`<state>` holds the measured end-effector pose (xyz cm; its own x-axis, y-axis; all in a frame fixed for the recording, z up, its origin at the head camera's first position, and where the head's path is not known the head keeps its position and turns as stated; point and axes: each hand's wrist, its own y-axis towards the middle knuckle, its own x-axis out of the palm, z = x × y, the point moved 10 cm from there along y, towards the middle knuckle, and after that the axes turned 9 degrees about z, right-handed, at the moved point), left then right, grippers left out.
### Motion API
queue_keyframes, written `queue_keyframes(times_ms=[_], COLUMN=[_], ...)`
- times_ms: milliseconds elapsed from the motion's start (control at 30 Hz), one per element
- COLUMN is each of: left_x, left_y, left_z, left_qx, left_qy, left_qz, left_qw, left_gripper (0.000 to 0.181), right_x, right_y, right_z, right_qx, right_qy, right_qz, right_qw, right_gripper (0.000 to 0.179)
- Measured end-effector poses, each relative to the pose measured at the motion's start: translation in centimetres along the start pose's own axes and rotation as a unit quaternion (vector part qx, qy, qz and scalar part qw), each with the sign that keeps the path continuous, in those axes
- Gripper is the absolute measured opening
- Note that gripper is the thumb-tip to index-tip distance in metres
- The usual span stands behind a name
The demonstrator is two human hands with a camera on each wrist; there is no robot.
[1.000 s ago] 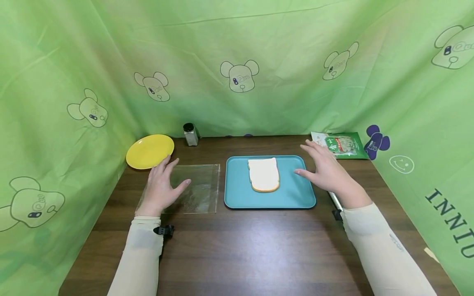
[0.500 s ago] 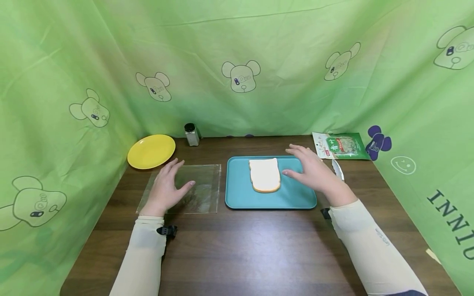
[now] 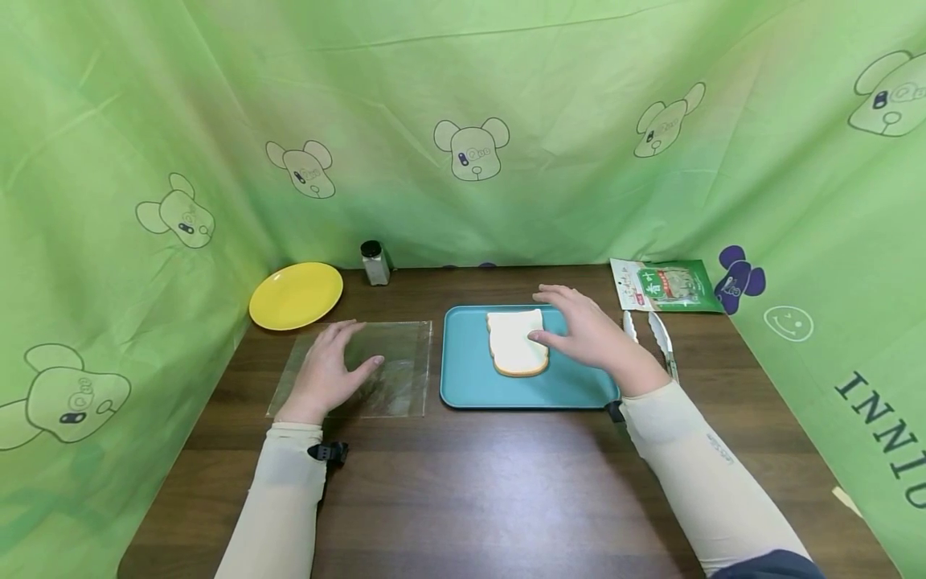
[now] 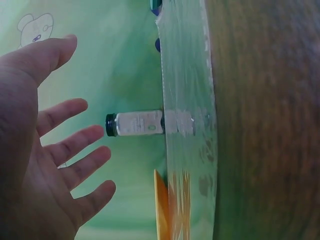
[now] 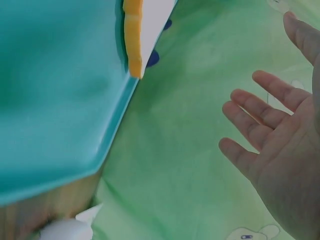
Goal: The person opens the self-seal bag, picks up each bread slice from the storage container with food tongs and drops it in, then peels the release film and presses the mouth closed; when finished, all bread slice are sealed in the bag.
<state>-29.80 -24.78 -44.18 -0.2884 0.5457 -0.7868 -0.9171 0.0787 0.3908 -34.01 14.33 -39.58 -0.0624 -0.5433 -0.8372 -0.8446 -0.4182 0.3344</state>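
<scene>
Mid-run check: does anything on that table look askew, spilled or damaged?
Nothing stands out. The bread slice lies flat on the blue tray, the jar stands upright with its black lid on, and the clear plastic sheet lies flat. No spill shows. The right forearm partly hides the tongs, so I can't check them fully.

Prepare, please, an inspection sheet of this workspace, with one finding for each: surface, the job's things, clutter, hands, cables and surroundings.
Surface: brown wood-grain table.
Job's things: bread slice lies on the blue tray; transparent sheet lies to the left of the tray.
Clutter: yellow plate and upright black-capped jar at back left; green-and-white packet at back right; tongs, partly hidden, in front of the packet.
Hands: left hand over the sheet, right hand over the tray beside the bread; neither holds anything.
Cables: nothing seen.
Surroundings: green cloth with printed cartoon heads, behind and on both sides.
</scene>
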Motion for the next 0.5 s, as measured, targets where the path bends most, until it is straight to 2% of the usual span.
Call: queue_keyframes(times_ms=[133, 500], left_x=[0.1, 0.5], left_y=[-0.1, -0.2], left_z=[0.0, -0.1], left_qx=[-0.003, -0.015], left_qy=[-0.005, -0.009], left_qz=[-0.003, -0.031], left_qw=[1.0000, 0.9994], left_gripper=[0.070, 0.068], right_x=[0.8, 3.1], right_y=[0.5, 1.9], right_z=[-0.3, -2.0], right_qx=[0.001, 0.000], right_qy=[0.010, 0.040], right_qz=[-0.006, -0.029], right_qw=[0.9999, 0.9988], right_gripper=[0.074, 0.067])
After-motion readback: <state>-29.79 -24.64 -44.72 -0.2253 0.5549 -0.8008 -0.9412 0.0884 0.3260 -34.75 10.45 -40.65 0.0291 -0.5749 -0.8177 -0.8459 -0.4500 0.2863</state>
